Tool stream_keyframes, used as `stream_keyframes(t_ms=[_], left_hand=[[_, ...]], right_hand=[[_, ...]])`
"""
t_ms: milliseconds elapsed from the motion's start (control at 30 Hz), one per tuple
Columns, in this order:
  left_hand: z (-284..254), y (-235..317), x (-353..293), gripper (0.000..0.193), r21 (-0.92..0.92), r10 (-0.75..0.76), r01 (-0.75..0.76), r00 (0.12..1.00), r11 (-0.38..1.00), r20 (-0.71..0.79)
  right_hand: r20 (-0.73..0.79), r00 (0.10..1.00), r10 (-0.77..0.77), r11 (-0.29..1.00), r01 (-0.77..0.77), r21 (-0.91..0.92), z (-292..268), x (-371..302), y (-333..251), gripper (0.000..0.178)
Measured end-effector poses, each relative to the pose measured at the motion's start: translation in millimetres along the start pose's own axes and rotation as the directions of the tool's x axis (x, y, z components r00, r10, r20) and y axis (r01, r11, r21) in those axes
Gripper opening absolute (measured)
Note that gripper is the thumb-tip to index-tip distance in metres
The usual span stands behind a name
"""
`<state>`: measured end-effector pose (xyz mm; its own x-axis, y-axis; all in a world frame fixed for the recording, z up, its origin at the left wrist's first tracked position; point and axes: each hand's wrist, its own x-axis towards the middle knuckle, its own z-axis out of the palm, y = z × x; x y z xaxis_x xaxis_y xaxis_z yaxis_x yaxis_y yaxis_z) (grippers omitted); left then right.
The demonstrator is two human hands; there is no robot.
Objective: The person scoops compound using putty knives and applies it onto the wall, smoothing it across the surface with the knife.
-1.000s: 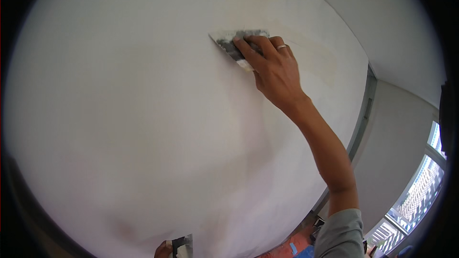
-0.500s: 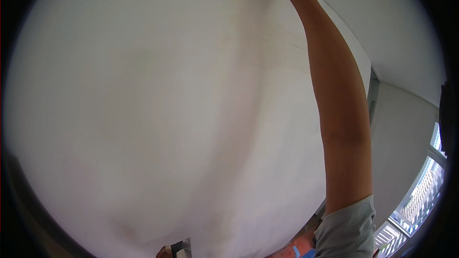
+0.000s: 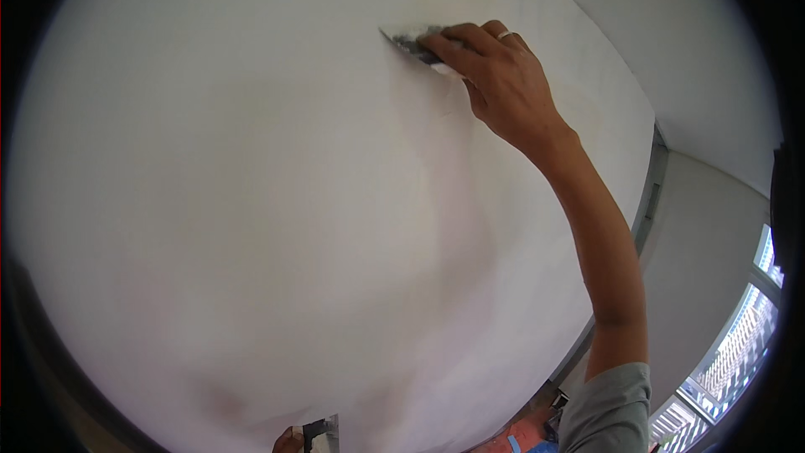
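High on the white wall (image 3: 310, 176), my right hand (image 3: 507, 88) is closed around a putty knife (image 3: 411, 40) with a dark, smeared blade. The blade lies against the wall surface, its edge pointing up and left. A ring sits on one finger of that hand. At the bottom edge, my left hand (image 3: 288, 440) shows only in part, its fingers wrapped on a second putty knife (image 3: 320, 434). This one has a black handle part and a pale, smeared blade. The rest of my left hand lies outside the view.
A pale ceiling (image 3: 671, 42) meets the wall at the upper right. A window (image 3: 742, 335) is at the far right. Red and blue items (image 3: 524, 438) lie low behind the wall's lower right edge, beside dark objects (image 3: 553, 415).
My right hand has come down from the top edge, and its putty knife is now in view against the wall. My left hand has hardly moved.
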<state>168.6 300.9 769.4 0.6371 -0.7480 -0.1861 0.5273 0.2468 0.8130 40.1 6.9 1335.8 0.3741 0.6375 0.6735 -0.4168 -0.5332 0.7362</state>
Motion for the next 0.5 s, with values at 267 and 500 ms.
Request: stream_keyframes(t_ms=[267, 500], left_hand=[[-26.1, -23.9, 16.5, 0.027, 0.708, 0.44, -0.462, 0.867, 0.533, 0.235], [-18.2, -19.7, 4.6, 0.049, -0.029, 0.022, -0.024, 0.997, 0.999, -0.068]], right_hand=[[-0.012, 0.935, 0.356, 0.934, -0.355, 0.032, -1.3, 86.9, 75.7, 0.03], [-0.122, 0.903, 0.411, 0.909, -0.416, -0.016, 28.1, 144.6, 90.3, 0.028]])
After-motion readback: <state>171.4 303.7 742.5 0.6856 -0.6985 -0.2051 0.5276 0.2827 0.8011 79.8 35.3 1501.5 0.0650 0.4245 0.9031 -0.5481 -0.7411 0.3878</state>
